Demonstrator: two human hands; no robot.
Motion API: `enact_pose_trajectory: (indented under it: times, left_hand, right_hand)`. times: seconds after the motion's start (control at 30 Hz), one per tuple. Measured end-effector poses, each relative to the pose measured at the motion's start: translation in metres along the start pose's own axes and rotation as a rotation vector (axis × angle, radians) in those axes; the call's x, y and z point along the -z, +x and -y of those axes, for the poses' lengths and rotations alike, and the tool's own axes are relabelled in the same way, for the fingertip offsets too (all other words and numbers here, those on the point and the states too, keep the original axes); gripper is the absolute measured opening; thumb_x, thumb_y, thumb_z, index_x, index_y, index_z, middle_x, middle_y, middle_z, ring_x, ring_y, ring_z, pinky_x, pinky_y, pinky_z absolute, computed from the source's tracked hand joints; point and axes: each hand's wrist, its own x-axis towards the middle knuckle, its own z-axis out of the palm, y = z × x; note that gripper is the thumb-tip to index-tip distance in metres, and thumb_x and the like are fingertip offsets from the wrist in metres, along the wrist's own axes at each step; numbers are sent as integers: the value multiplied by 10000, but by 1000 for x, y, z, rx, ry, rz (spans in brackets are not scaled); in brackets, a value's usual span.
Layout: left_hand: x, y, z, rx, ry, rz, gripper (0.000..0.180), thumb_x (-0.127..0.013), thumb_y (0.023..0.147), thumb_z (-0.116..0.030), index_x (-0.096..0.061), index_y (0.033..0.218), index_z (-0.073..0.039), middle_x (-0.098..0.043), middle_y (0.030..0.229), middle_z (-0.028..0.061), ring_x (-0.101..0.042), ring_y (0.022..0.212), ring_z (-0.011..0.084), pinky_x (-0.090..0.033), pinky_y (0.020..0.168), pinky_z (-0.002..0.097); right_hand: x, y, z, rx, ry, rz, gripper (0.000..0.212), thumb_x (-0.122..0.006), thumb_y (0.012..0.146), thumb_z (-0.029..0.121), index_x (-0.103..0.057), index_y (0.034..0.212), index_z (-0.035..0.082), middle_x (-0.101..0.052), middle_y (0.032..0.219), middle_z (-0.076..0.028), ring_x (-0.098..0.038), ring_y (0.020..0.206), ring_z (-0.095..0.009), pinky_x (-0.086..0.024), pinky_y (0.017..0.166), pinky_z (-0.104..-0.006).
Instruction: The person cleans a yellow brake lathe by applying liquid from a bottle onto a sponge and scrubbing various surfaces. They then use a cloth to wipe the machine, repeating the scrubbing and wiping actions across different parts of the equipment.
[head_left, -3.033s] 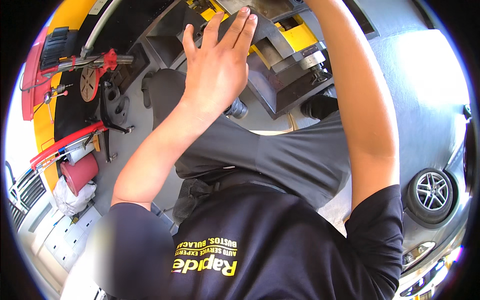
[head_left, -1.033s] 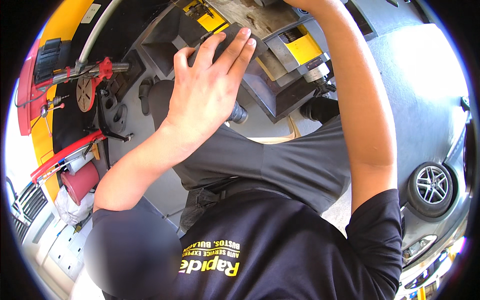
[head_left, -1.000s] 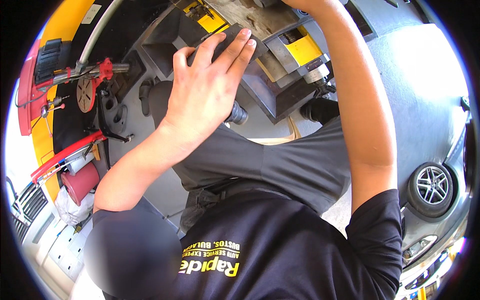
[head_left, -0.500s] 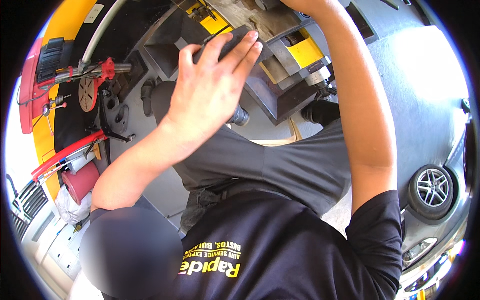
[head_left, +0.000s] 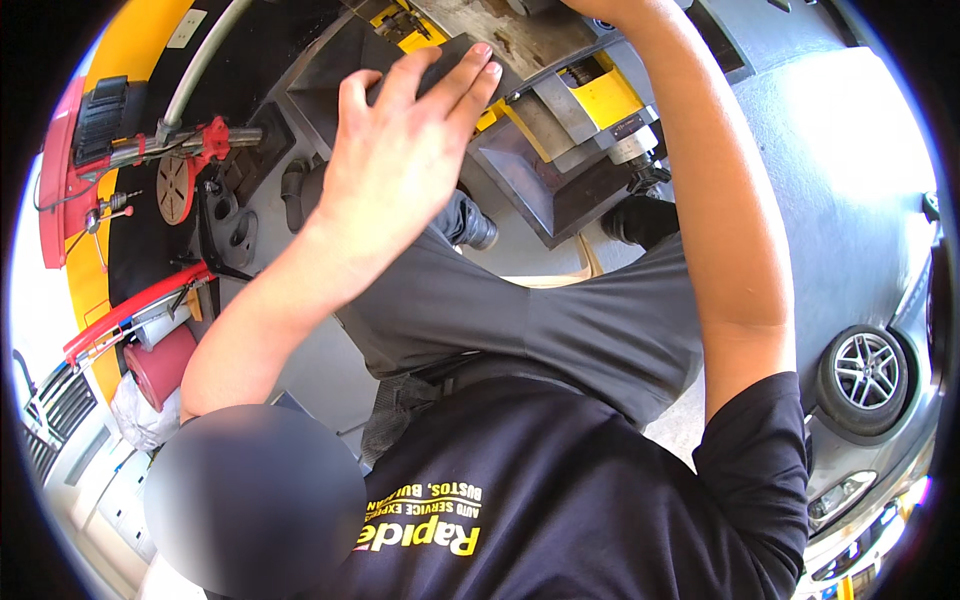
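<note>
My left hand [head_left: 400,140] reaches up over a machine with yellow and bare-metal parts. Its fingers are spread across the top of a dark, flat-faced machine part [head_left: 455,62]; the palm side is hidden. Close beside it lies a stained metal plate [head_left: 510,35]. To the right are a yellow block [head_left: 607,98] on the machine and a silver graduated dial [head_left: 632,147] with a dark handle. My right hand [head_left: 612,10] is at the top edge beyond the yellow block; its fingers are cut off by the frame, so what they touch is hidden.
A dark metal tray [head_left: 550,190] sits under the machine, above my legs. At the left stands a red drill press [head_left: 175,188] with a round table. A red bin [head_left: 160,365] is below it. A car wheel [head_left: 862,382] shows at the right.
My left hand has shifted left and slightly farther away, and the dark part under its fingers appears to have moved left with it. A yellow piece beneath now shows. My right arm has barely moved.
</note>
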Motion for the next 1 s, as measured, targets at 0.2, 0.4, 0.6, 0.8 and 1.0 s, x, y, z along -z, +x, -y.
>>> enact_pose_trajectory:
  times: [0.2, 0.4, 0.6, 0.8, 1.0]
  left_hand:
    - [-11, 9, 19, 7, 127, -48, 511, -665, 959, -162, -703, 1468, -167, -662, 1539, -39, -601, 1337, 234, -499, 976, 501]
    - [-10, 18, 39, 101, 71, 60, 589, -581, 987, -79, -634, 1562, -194, -627, 1607, -34, -574, 1435, 273, -488, 1049, 486]
    - [2, -3, -13, -37, -70, -53, 495, -649, 978, -180, -701, 1470, -179, -666, 1521, -41, -600, 1335, 222, -516, 954, 501]
    - [-5, -1, 7, 74, 67, 77, 578, -566, 1027, -105, -606, 1592, -223, -576, 1659, -31, -560, 1442, 267, -477, 1086, 480]
    - [-12, 42, 60, 49, 26, 63, 655, -687, 960, -206, -572, 1592, -83, -603, 1637, 29, -548, 1405, 358, -465, 1031, 488]
  right_hand:
    - [-2, -1, 1, 29, 4, -16, 403, -619, 1059, 334, -775, 1087, -36, -755, 1151, -229, -646, 1188, -429, -503, 1066, -494]
    - [1, -1, 7, -38, 7, 37, 404, -613, 1062, 336, -774, 1083, -34, -755, 1143, -231, -652, 1159, -430, -505, 1048, -495]
    - [0, 1, -5, 36, -14, 29, 398, -613, 1066, 326, -772, 1076, -39, -752, 1146, -233, -648, 1179, -425, -500, 1059, -493]
    - [-9, 0, 2, 30, 42, 5, 399, -621, 1065, 336, -764, 1057, -36, -742, 1118, -231, -644, 1173, -428, -496, 1066, -489]
    - [15, 1, 7, -30, -23, 38, 375, -622, 1062, 318, -760, 1028, -28, -741, 1108, -225, -643, 1142, -428, -497, 1041, -496]
